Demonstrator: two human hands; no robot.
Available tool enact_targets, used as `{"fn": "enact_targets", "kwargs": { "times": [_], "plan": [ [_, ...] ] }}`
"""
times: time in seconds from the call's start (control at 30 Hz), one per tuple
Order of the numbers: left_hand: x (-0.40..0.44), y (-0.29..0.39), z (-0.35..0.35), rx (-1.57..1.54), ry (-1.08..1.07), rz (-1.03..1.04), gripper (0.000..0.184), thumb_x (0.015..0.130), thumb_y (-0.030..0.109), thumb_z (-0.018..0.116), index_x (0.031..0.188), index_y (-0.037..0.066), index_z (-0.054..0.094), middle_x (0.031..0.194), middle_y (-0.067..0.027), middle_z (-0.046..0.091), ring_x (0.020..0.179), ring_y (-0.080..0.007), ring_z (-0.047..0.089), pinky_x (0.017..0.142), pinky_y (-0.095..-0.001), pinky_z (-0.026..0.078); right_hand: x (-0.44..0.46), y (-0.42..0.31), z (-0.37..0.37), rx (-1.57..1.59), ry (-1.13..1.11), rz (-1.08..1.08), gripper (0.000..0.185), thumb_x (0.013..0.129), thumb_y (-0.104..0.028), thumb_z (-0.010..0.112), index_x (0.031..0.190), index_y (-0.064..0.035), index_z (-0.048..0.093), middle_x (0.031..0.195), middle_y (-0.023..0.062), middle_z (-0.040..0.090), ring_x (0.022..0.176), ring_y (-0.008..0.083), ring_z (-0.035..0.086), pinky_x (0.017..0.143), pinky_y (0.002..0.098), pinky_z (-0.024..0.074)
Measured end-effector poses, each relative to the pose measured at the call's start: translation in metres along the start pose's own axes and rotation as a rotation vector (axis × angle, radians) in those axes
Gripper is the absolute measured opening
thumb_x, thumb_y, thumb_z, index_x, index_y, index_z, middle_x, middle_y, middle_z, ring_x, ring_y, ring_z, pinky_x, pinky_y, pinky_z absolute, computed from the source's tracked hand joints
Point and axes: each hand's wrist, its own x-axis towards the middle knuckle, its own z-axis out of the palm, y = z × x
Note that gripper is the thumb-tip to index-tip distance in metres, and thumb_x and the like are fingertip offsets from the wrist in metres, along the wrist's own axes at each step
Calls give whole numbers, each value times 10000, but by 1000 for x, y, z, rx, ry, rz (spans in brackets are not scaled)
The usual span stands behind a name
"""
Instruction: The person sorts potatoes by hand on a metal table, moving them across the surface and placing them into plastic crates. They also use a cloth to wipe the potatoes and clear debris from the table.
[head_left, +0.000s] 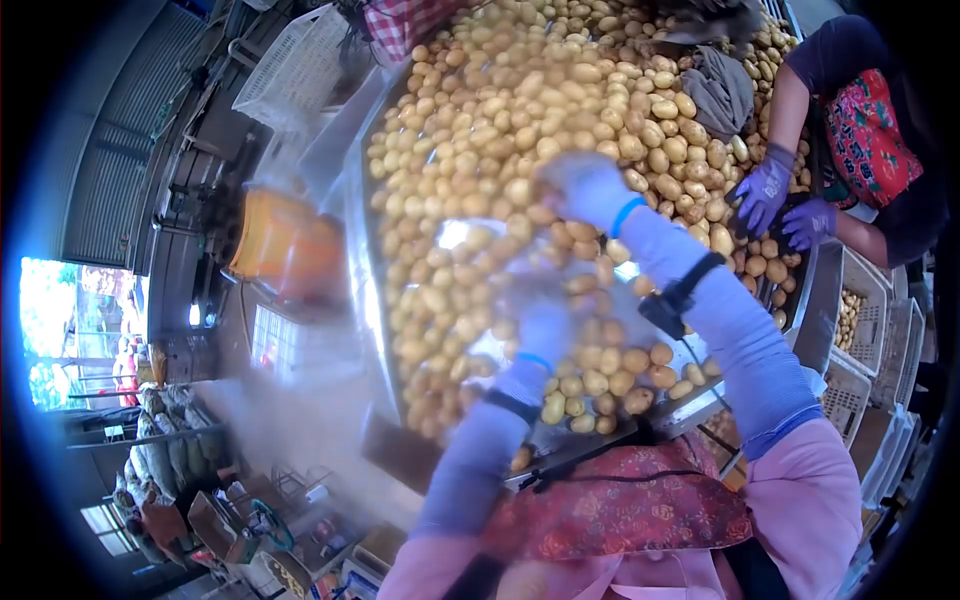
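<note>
Left hand: was blurred over potatoes; finger opening and hold couldn't be told.
Right hand: was farther across; fingers, grip likewise unclear.
Metal table: bore the potatoes.

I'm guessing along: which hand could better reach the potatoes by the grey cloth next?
Probably the right hand: it's nearer those potatoes and the cloth; the left hand is farther back.

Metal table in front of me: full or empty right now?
Mostly full: potatoes cover much of the metal table, though shiny bare patches show around the blurred left hand.
</note>
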Motion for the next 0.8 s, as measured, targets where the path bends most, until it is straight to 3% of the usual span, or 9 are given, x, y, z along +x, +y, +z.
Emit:
{"fn": "enact_targets", "kwargs": {
  "times": [0.03,0.1,0.2,0.3,0.47,0.53,0.63,0.73,0.8],
  "plan": [
    [-11,15,-5,65,-174,90,900,900,554,496,1503,-31,174,1491,-335,239,1420,-510,134,1126,-652,79,3,-13,5,-29,15,-70,252,784,-348,630,848,-129,737,1002,102,709,899,274,691,733,445,534],
    [-39,29,-11,188,-131,314,893,879,557,523,1506,2,214,1500,-287,267,1426,-486,154,1132,-643,86,8,-18,41,-76,119,-125,230,802,-316,615,857,-125,730,994,111,706,896,279,689,741,453,530],
    [-72,0,-24,-395,-126,491,865,861,536,554,1506,48,249,1516,-245,269,1427,-454,197,1127,-643,132,-29,-26,22,192,57,-125,218,825,-279,597,922,-122,712,994,124,694,943,295,668,768,457,521],
    [-93,-41,-48,-155,-237,309,813,880,518,551,1504,79,267,1532,-243,250,1422,-446,225,1116,-647,165,-101,-19,24,90,-113,-149,292,755,-247,688,1027,-150,645,940,92,619,977,300,617,794,395,508],
    [-65,-59,9,198,109,12,797,917,497,526,1507,43,244,1536,-275,225,1421,-468,199,1131,-636,120,-213,3,63,795,162,115,326,770,-235,734,1054,-109,634,1113,114,581,1010,285,597,890,386,487],
    [-38,-20,20,-65,300,-43,797,919,487,528,1508,34,240,1532,-280,232,1420,-475,197,1141,-617,117,-258,18,57,942,346,237,327,775,-220,742,1057,-100,629,1161,116,564,1041,275,580,917,392,473],
    [-62,26,12,-184,144,386,794,922,474,526,1512,30,233,1533,-281,233,1422,-478,185,1158,-583,105,-320,33,-11,890,705,247,305,776,-178,736,1049,-102,621,1156,112,548,1056,260,561,917,379,462],
    [-89,20,-35,42,-26,509,789,928,465,520,1503,1,244,1533,-280,237,1425,-473,180,1171,-561,92,-436,106,-50,761,1110,444,368,851,-177,687,1178,-78,552,1186,90,543,1082,197,534,885,311,479],
    [-87,-4,-20,97,35,186,791,933,471,514,1494,-21,251,1535,-275,239,1431,-455,184,1176,-546,96,-492,155,-99,689,1474,646,503,913,-215,657,1334,-33,451,1236,72,535,1097,156,514,873,288,489]
  ]
}}
